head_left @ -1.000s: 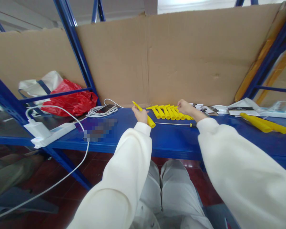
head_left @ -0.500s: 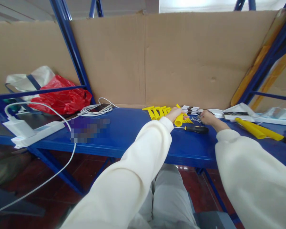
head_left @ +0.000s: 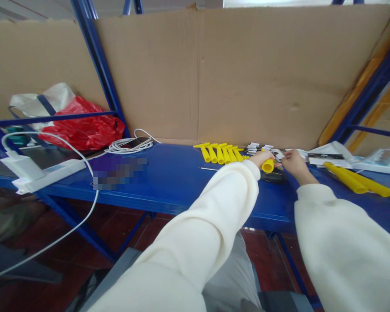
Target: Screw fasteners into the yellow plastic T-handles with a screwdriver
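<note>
My left hand [head_left: 261,158] is closed around a yellow tube [head_left: 268,165], its round open end facing me, over the blue table [head_left: 172,184]. My right hand [head_left: 294,164] is just beside it, curled, though I cannot tell whether it pinches anything. A row of yellow pieces [head_left: 220,154] lies to the left of my hands, and a screwdriver [head_left: 273,177] lies partly hidden by my left sleeve [head_left: 201,234]

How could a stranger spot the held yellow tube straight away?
Find the cardboard wall, then the blue table before it. Follow the row of yellow tubes right to the left hand's grip. That tube is held; its neighbours rest on the table.
</note>
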A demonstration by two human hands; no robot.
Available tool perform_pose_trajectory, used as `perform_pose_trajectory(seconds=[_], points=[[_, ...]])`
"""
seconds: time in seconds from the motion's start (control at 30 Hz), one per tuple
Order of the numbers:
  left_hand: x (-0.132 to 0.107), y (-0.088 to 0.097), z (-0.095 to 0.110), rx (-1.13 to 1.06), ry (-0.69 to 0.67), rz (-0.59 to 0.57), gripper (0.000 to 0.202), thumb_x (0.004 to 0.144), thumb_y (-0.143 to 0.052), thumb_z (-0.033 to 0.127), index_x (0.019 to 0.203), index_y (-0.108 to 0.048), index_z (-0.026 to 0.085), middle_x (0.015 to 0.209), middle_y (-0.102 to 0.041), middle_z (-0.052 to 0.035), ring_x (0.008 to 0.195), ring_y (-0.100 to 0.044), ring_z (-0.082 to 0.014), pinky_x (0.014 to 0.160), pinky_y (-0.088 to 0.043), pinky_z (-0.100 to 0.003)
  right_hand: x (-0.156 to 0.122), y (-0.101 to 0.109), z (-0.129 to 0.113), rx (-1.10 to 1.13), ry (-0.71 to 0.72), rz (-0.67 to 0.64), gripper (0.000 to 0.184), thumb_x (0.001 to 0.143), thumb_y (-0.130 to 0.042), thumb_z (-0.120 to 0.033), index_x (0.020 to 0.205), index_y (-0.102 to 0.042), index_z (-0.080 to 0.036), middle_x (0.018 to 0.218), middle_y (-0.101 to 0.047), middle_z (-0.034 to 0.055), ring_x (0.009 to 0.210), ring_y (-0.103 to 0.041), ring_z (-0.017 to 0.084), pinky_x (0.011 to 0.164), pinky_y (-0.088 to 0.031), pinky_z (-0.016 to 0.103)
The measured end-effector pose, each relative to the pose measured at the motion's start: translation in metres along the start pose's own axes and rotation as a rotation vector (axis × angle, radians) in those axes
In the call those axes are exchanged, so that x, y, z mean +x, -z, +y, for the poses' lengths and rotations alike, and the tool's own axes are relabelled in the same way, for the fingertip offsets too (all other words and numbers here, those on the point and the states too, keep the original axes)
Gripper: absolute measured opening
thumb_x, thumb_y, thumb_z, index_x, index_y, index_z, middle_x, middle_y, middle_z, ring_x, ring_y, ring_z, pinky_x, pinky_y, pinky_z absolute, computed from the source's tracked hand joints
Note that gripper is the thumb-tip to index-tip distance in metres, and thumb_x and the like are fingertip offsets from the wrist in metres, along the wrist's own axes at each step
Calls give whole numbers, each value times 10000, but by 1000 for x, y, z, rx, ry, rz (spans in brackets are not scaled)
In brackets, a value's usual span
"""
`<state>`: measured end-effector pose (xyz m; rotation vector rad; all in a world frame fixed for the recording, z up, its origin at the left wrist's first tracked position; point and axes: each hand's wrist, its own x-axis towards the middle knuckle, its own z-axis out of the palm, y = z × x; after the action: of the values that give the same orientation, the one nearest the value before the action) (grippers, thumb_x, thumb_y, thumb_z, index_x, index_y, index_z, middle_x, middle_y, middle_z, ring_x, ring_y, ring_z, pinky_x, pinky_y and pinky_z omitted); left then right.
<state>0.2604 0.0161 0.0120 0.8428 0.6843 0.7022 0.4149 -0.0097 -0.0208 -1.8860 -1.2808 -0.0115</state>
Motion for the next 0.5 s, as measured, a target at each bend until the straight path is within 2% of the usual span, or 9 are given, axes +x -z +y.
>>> perform_pose_trajectory(seconds=[0.1,0.2,0.27,0.37,0.43,0.5], points=[[-15,3,14,120,78,40,492,869,-568,-21,1351,-652,32,1106,-811,-162,630,-743,-147,492,-559,-198,5,-4,3,53,8,41,177,733,-645,-182,890,-631,-261,842,-731,91,964,-731,322,946,-601,449],[-33,15,32,211,48,49,488,889,-571,-13,1368,-663,13,1047,-841,-149,610,-728,-139,526,-563,-201,7,-5,1,66,36,-57,115,750,-631,-171,815,-693,-242,818,-761,79,920,-752,296,959,-619,441],[-48,26,44,261,-55,47,489,916,-578,10,1396,-663,49,1089,-850,-133,698,-773,-149,606,-604,-204,5,-6,-3,43,64,-183,162,784,-619,-163,819,-762,-229,885,-811,74,963,-777,278,1007,-617,421],[-69,48,58,413,-229,131,496,939,-585,15,1430,-640,62,1248,-821,-190,877,-824,-172,711,-634,-204,5,-10,-9,-30,141,-331,252,836,-592,-162,839,-834,-233,1048,-863,69,1146,-790,273,1124,-583,400],[-80,68,66,559,-440,178,606,925,-609,27,1522,-588,125,1417,-767,-195,1055,-834,-233,826,-681,-288,7,-13,-12,-108,206,-374,309,863,-570,-158,886,-869,-229,1163,-866,76,1270,-765,288,1193,-547,413],[-88,95,72,720,-688,161,732,926,-602,70,1637,-514,218,1591,-678,-150,1323,-758,-293,1027,-676,-424,10,-17,-13,-204,260,-408,354,887,-557,-158,967,-897,-216,1256,-852,93,1334,-742,313,1225,-527,434]])
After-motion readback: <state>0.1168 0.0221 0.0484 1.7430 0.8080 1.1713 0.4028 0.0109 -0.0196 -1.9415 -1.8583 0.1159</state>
